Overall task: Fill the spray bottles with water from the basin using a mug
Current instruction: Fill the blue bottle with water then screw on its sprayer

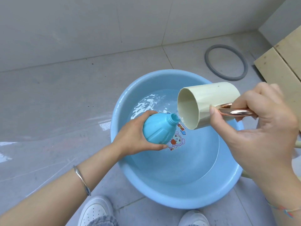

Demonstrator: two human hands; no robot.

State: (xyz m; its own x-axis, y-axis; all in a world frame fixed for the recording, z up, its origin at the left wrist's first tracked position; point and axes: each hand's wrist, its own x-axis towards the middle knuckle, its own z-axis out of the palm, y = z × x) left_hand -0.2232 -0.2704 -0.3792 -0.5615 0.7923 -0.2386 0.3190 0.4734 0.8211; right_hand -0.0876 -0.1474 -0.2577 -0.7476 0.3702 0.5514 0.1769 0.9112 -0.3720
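I was looking straight down at the blue basin (179, 199) on the grey tiled floor, with the toes of my white shoes (96, 211) poking in at the bottom edge.

My left hand (130, 137) had fingers and thumb wrapped round the fat body of the teal spray bottle (158, 129). It held the bottle tilted above the basin, open threaded neck pointing up and to the right.

My right hand (263, 128) was gripping the cream mug (205, 98) by its shiny copper handle (236, 112). The fingers were curled round the handle and the thumb sat up by its top end. The mug was tipped nearly onto its side with its mouth facing left. Its lower lip was right at the bottle's neck, and a little water was sitting at that lip.

The basin had shallow water (151, 103) in it, rippling and catching the light on the far side. There was a cartoon sticker (176, 141) on the basin's bottom, just below the bottle from where I saw it.

I had a silver bangle (82, 180) on my left forearm and a thin coloured string (283, 209) on my right wrist. Beyond the basin a grey ring (226, 62) lay flat on the floor near the wall. Some pale wooden boards (283, 66) sat at the right edge.
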